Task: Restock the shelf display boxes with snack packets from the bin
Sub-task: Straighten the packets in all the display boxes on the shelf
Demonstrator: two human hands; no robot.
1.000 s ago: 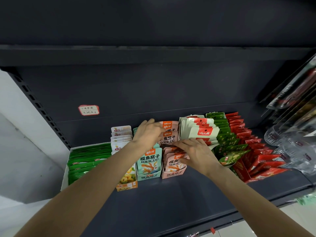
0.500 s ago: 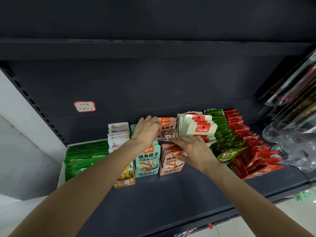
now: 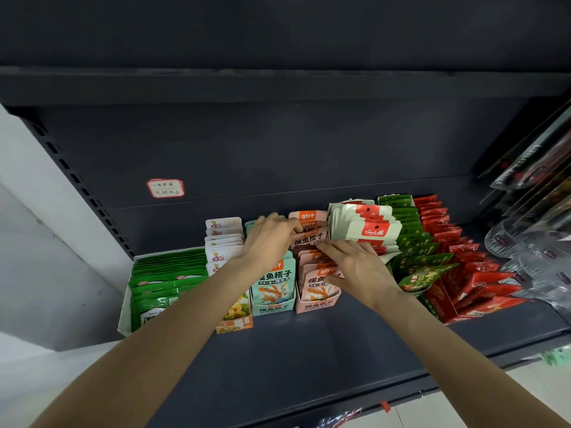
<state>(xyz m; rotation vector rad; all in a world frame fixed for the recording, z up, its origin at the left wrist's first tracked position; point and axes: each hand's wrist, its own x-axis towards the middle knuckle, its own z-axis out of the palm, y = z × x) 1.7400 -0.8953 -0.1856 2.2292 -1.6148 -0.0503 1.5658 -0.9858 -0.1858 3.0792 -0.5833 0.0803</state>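
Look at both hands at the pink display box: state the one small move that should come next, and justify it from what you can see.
Probably push the pink packets down into the pink display box. The left hand grips packets standing higher than the front rows, while the right hand rests across the front ones, apparently holding a gap for them.

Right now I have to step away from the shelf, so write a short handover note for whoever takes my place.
Left hand: holds the back pink packets upright in the pink box.
Right hand: fingers lie on the front packets of the same box; whether it pinches one cannot be told.
Done: pink box looks nearly full; teal box beside it is stocked.
Left: settle the pink packets straight and let go. The bin is out of view, so remaining stock is unknown.
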